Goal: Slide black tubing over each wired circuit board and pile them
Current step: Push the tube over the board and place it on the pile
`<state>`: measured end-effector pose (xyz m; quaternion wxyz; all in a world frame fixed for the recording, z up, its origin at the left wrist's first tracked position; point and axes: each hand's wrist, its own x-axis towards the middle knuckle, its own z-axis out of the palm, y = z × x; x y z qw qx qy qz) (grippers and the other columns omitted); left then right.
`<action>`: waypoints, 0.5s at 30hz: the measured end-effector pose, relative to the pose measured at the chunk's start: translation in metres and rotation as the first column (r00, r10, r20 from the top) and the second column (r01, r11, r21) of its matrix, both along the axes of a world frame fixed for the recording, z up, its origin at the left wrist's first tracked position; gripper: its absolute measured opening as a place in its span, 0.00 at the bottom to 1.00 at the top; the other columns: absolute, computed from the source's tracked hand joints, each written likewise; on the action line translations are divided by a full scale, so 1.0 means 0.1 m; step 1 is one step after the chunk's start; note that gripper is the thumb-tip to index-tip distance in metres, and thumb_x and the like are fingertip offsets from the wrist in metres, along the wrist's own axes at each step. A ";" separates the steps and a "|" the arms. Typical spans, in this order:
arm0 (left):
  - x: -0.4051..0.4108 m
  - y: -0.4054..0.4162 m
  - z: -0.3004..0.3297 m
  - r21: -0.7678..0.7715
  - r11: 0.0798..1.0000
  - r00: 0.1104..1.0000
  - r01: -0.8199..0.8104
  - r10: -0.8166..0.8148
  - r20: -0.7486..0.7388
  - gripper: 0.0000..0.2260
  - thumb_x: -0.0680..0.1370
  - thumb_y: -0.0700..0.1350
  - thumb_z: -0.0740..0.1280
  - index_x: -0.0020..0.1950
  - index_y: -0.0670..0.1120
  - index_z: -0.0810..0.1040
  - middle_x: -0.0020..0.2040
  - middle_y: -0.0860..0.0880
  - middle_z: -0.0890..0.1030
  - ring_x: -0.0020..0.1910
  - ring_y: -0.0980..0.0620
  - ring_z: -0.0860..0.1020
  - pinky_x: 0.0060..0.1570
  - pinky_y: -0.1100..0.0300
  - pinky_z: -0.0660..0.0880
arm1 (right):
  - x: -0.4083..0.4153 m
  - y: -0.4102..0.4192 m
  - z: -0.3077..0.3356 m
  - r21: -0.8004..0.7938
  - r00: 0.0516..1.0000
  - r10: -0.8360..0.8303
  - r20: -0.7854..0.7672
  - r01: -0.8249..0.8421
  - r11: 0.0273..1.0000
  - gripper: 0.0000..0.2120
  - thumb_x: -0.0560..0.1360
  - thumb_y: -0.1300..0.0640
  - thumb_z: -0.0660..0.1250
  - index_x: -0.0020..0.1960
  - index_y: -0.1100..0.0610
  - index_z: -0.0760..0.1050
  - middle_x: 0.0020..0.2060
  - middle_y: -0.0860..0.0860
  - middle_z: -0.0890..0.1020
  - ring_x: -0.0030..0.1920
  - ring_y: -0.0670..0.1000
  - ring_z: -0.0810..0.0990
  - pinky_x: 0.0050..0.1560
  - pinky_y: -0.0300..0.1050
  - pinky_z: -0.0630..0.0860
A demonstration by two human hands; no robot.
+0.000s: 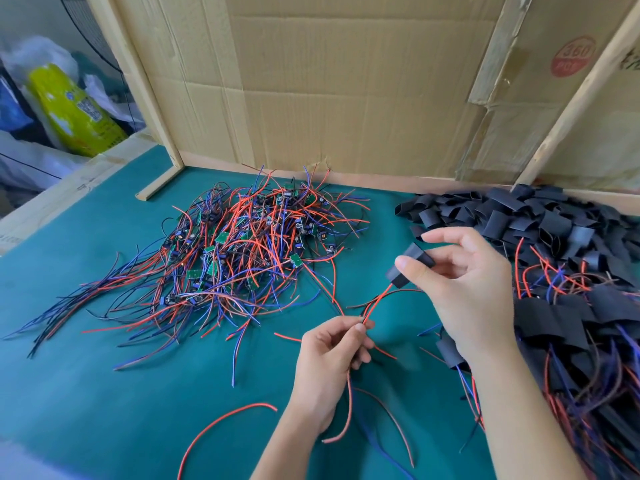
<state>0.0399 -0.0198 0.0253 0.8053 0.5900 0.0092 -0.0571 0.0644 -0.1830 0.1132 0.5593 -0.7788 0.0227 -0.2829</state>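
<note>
My right hand (pixel 464 282) pinches a short piece of black tubing (pixel 412 265) above the green mat, with red and dark wires coming out of its lower end. My left hand (pixel 332 355) grips those wires (pixel 372 306) lower down, near the mat's middle. The board itself is hidden inside the tubing. A tangled heap of bare wired circuit boards (pixel 242 237) lies at the back left. Along the right edge sits a pile of boards covered with tubing (pixel 571 327).
A heap of loose black tubing pieces (pixel 519 216) lies at the back right. Cardboard walls (pixel 346 81) with wooden battens close the back. A loose red wire (pixel 225 420) lies near the front. Plastic bags (pixel 69 109) sit beyond the green mat's (pixel 104 393) left edge.
</note>
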 end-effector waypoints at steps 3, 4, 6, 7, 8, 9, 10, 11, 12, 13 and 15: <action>0.00 0.00 -0.01 -0.001 1.000 1.000 -0.005 0.005 0.003 0.08 0.82 0.35 0.65 0.50 0.37 0.84 0.36 0.45 0.81 0.31 0.53 0.74 0.33 0.65 0.69 | 0.01 0.04 -0.04 0.035 0.998 0.023 -0.066 -0.021 0.999 0.17 0.68 0.59 0.82 0.49 0.47 0.78 0.36 0.45 0.87 0.33 0.47 0.82 0.43 0.48 0.80; 0.00 0.00 -0.01 -0.002 1.000 1.000 -0.003 0.003 0.004 0.08 0.82 0.35 0.66 0.50 0.37 0.84 0.36 0.45 0.81 0.31 0.53 0.74 0.32 0.65 0.69 | 0.01 0.06 -0.04 0.049 0.996 0.035 -0.087 -0.031 0.998 0.17 0.68 0.59 0.82 0.50 0.47 0.78 0.36 0.45 0.87 0.34 0.48 0.83 0.45 0.52 0.81; 0.01 0.00 -0.01 -0.001 1.000 1.000 -0.003 0.003 0.000 0.08 0.82 0.35 0.65 0.49 0.38 0.85 0.36 0.45 0.81 0.31 0.53 0.74 0.33 0.65 0.69 | 0.01 0.07 -0.05 0.075 0.993 0.048 -0.112 -0.040 0.996 0.18 0.67 0.58 0.83 0.50 0.47 0.78 0.36 0.46 0.87 0.34 0.49 0.83 0.47 0.55 0.83; 0.01 0.00 -0.01 0.003 1.000 1.000 -0.004 0.004 -0.002 0.08 0.82 0.35 0.65 0.49 0.38 0.85 0.36 0.45 0.81 0.31 0.53 0.74 0.33 0.65 0.69 | 0.01 0.07 -0.05 0.082 0.992 0.050 -0.115 -0.041 0.996 0.19 0.66 0.56 0.83 0.51 0.46 0.78 0.37 0.46 0.87 0.34 0.48 0.83 0.47 0.54 0.83; 0.01 0.00 -0.01 0.004 1.000 1.000 -0.004 0.004 -0.003 0.08 0.82 0.35 0.65 0.49 0.38 0.85 0.36 0.45 0.81 0.31 0.53 0.74 0.33 0.64 0.69 | 0.00 0.07 -0.04 0.093 0.992 0.054 -0.118 -0.043 0.995 0.20 0.64 0.54 0.82 0.51 0.46 0.78 0.37 0.46 0.87 0.34 0.47 0.83 0.46 0.52 0.82; 0.01 0.00 -0.02 0.003 1.000 1.000 -0.006 0.006 -0.003 0.09 0.82 0.35 0.65 0.49 0.38 0.85 0.36 0.45 0.81 0.31 0.53 0.74 0.33 0.64 0.69 | 0.00 0.08 -0.04 0.116 0.990 0.063 -0.126 -0.048 0.992 0.20 0.62 0.52 0.81 0.51 0.46 0.78 0.37 0.46 0.87 0.34 0.47 0.83 0.45 0.50 0.81; 0.01 0.00 -0.01 -0.003 1.000 1.000 -0.006 0.006 -0.005 0.09 0.82 0.35 0.65 0.49 0.39 0.85 0.36 0.45 0.81 0.31 0.53 0.74 0.33 0.64 0.69 | 0.00 0.09 -0.04 0.157 0.987 0.083 -0.141 -0.061 0.986 0.21 0.61 0.51 0.81 0.51 0.46 0.78 0.37 0.47 0.88 0.34 0.47 0.83 0.44 0.49 0.80; 0.01 0.01 -0.01 -0.011 1.000 1.000 -0.006 0.006 -0.006 0.09 0.82 0.35 0.65 0.48 0.39 0.85 0.36 0.45 0.81 0.31 0.53 0.74 0.33 0.64 0.69 | 0.00 0.11 -0.06 0.203 0.981 0.110 -0.159 -0.076 0.976 0.22 0.60 0.51 0.81 0.52 0.47 0.78 0.38 0.48 0.88 0.35 0.48 0.84 0.45 0.51 0.80; 0.01 0.01 -0.01 -0.020 1.000 1.000 -0.004 0.004 -0.006 0.09 0.82 0.35 0.65 0.48 0.39 0.85 0.36 0.44 0.81 0.31 0.53 0.74 0.33 0.65 0.69 | 0.01 0.12 -0.07 0.246 0.974 0.138 -0.180 -0.091 0.965 0.23 0.59 0.52 0.81 0.52 0.48 0.79 0.38 0.50 0.88 0.36 0.48 0.84 0.47 0.53 0.82; 0.01 0.01 -0.01 -0.024 1.000 1.000 -0.003 0.003 -0.008 0.09 0.82 0.35 0.65 0.47 0.40 0.85 0.36 0.44 0.81 0.31 0.53 0.74 0.32 0.65 0.69 | 0.01 0.14 -0.08 0.272 0.967 0.156 -0.199 -0.098 0.957 0.24 0.59 0.52 0.81 0.52 0.48 0.79 0.38 0.50 0.87 0.37 0.49 0.85 0.48 0.55 0.83; 0.01 0.02 -0.01 -0.027 1.000 1.000 -0.001 0.001 -0.009 0.09 0.82 0.35 0.65 0.47 0.40 0.85 0.36 0.44 0.81 0.31 0.53 0.74 0.32 0.65 0.69 | 0.01 0.15 -0.11 0.232 0.964 0.140 -0.225 -0.087 0.969 0.25 0.58 0.51 0.82 0.52 0.47 0.79 0.38 0.48 0.87 0.37 0.48 0.85 0.46 0.52 0.82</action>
